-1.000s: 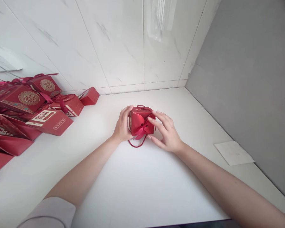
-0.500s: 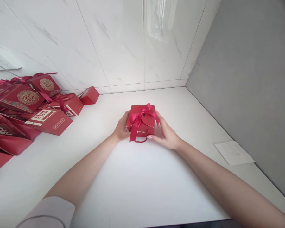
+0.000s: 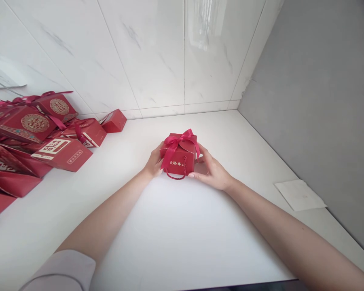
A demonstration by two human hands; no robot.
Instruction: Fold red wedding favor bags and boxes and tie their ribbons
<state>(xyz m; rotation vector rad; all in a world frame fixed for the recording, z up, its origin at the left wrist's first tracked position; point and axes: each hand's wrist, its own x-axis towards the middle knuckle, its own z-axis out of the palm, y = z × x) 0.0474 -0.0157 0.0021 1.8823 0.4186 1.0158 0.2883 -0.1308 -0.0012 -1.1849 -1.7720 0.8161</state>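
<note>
A small red gift box (image 3: 182,155) with gold lettering on its front stands on the white tabletop between my hands. A bright red ribbon bow (image 3: 179,141) is tied over its lid, and a twisted cord handle (image 3: 176,178) hangs down the front. My left hand (image 3: 154,161) grips the box's left side, its fingertips hidden behind the box. On the other side, my right hand (image 3: 212,169) holds the right face, thumb at the lower front corner and fingers along the side.
Several red gift boxes with ribbons (image 3: 36,123) are heaped at the left, with one small red box (image 3: 115,120) at the heap's right end. A folded white paper (image 3: 300,195) lies at the right. Tiled wall (image 3: 157,60) behind, grey panel (image 3: 315,101) right.
The gift box has turned and tipped slightly between my hands, so its lettered front and cord handle show more. The ribbon tail has swung up and left.
</note>
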